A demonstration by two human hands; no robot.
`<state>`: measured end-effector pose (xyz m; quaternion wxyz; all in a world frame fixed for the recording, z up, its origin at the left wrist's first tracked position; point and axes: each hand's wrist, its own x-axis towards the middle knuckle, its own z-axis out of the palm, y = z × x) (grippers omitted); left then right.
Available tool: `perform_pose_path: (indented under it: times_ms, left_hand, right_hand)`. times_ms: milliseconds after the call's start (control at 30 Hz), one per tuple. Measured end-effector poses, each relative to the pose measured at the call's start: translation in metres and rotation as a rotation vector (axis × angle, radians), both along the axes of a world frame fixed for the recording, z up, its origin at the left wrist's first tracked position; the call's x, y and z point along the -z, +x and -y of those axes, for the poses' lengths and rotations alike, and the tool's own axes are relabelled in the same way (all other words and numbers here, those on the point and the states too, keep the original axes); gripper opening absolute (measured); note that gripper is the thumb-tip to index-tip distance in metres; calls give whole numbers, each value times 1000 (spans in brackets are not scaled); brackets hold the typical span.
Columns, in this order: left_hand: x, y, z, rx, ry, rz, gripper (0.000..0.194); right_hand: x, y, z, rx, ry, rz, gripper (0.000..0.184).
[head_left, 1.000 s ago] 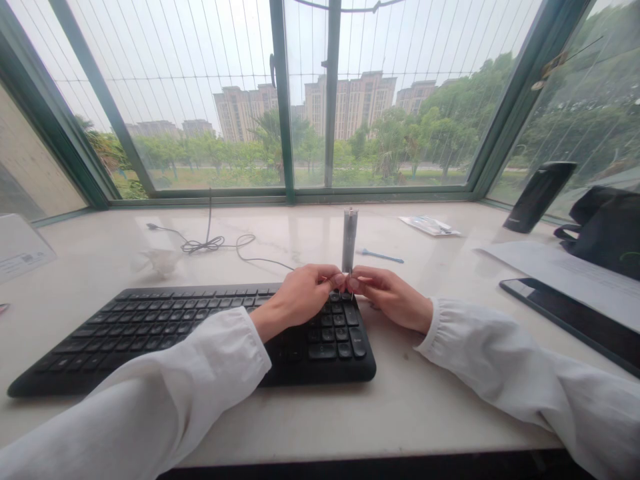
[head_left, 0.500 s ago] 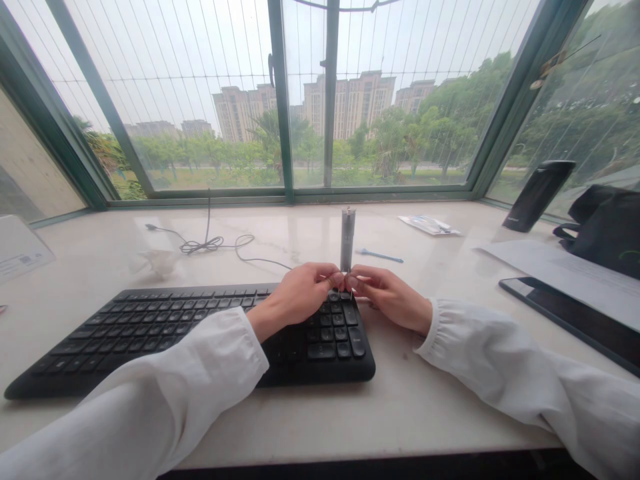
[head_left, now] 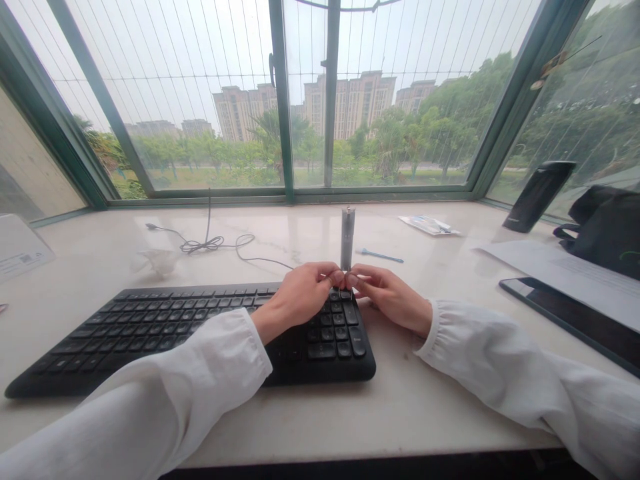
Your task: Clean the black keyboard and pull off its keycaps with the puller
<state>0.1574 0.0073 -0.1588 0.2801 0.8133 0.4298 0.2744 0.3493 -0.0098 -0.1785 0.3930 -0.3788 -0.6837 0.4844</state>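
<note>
A keycap puller [head_left: 347, 237] with a grey, stick-like handle stands upright over the top right of the black keyboard [head_left: 190, 320]. Two thin wire prongs curve down from its lower end onto the number pad keys. My left hand [head_left: 303, 293] is closed, its thumb and forefinger pinching the wire on the left side. From the right, my right hand [head_left: 393, 297] pinches the other wire, its fingertips almost touching those of the left. The fingers partly hide where prongs and handle join, and I cannot tell how the prongs sit around the key.
A blue thin stick [head_left: 381, 255] lies behind my right hand, with a small plastic packet [head_left: 429, 225] farther back. A coiled cable [head_left: 203, 245] runs behind the keyboard. To the right are a phone [head_left: 565, 320], papers [head_left: 575, 267], a black upright case [head_left: 540, 195] and a black bag [head_left: 605, 223].
The wire prongs have shifted slightly over the keys and now look more curved. Both hands stay nearly in place, and the handle remains upright.
</note>
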Motion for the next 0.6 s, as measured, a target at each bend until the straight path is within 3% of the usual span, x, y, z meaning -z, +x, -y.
perform_pose_path:
  times_ms: [367, 600]
  left_hand:
    - [4, 0, -3, -13, 10, 12, 29]
    - [3, -2, -4, 50, 15, 4, 31]
  right_hand:
    - [-2, -2, 0, 36, 4, 51, 48]
    - [1, 3, -4, -9, 19, 45, 50]
